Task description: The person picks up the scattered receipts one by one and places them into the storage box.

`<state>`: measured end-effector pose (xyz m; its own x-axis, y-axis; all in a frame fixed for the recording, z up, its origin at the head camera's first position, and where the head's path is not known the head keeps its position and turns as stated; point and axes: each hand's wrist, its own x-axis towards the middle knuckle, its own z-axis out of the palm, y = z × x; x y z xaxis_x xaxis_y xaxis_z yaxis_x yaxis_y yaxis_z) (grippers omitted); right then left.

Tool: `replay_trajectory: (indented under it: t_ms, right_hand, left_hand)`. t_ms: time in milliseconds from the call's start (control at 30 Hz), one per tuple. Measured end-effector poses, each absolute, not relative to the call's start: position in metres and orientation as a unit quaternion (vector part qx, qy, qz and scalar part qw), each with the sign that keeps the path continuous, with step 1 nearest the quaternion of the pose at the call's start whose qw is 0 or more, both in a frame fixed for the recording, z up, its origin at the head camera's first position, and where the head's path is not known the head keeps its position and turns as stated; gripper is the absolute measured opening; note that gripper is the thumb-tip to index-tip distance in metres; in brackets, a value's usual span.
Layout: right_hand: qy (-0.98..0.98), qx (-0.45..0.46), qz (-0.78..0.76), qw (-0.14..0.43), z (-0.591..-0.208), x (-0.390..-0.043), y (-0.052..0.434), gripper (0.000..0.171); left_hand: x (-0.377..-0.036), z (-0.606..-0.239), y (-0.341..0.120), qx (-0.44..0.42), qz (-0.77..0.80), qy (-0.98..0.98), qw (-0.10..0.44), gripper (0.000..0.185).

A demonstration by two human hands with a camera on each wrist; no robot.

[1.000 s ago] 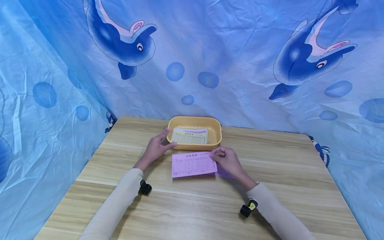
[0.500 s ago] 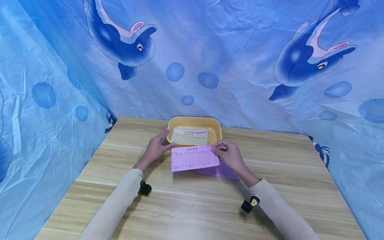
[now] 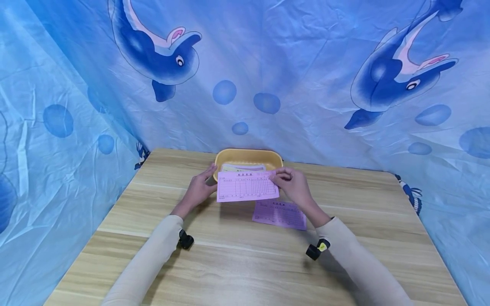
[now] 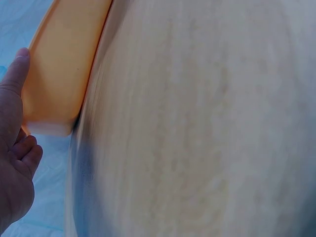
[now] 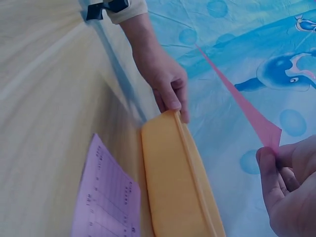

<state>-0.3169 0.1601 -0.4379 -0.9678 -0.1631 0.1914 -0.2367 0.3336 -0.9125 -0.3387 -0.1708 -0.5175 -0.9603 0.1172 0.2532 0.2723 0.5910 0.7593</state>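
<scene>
A pink printed receipt slip (image 3: 248, 187) hangs by its upper right corner, pinched between the thumb and fingers of my right hand (image 3: 294, 187). It overlaps the front of a yellow plastic basket (image 3: 270, 156) in the head view; the right wrist view shows the slip (image 5: 247, 113) nearly edge-on, above the basket's rim. My left hand (image 3: 198, 190) grips the left end of the basket, thumb at the front rim, as the left wrist view also shows the thumb on the basket wall (image 4: 64, 69). Pale paper slips (image 3: 243, 167) lie inside, mostly hidden behind the held one.
A second pink slip (image 3: 279, 213) lies on the wooden table (image 3: 237, 259), just in front of the basket and below my right hand. Behind the table's far edge hangs a blue curtain (image 3: 298, 127) with dolphins. Black wrist cameras sit on both sleeves.
My right hand has lifted the pink slip up and away over the basket's front, uncovering more of the second pink slip on the table. The left hand stays at the basket.
</scene>
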Motion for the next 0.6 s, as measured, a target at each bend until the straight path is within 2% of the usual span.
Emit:
replay_trajectory:
  t_ms: [267, 600]
  right_hand:
    - [-0.807, 0.128, 0.574, 0.055, -0.432, -0.336, 0.157, 0.018]
    - [-0.798, 0.104, 0.590, 0.073, -0.432, -0.369, 0.152, 0.019]
  left_hand:
    - [-0.338, -0.517, -0.172, -0.115, -0.439, -0.886, 0.093, 0.074]
    - [-0.339, -0.518, -0.172, -0.106, -0.439, -0.889, 0.080, 0.093]
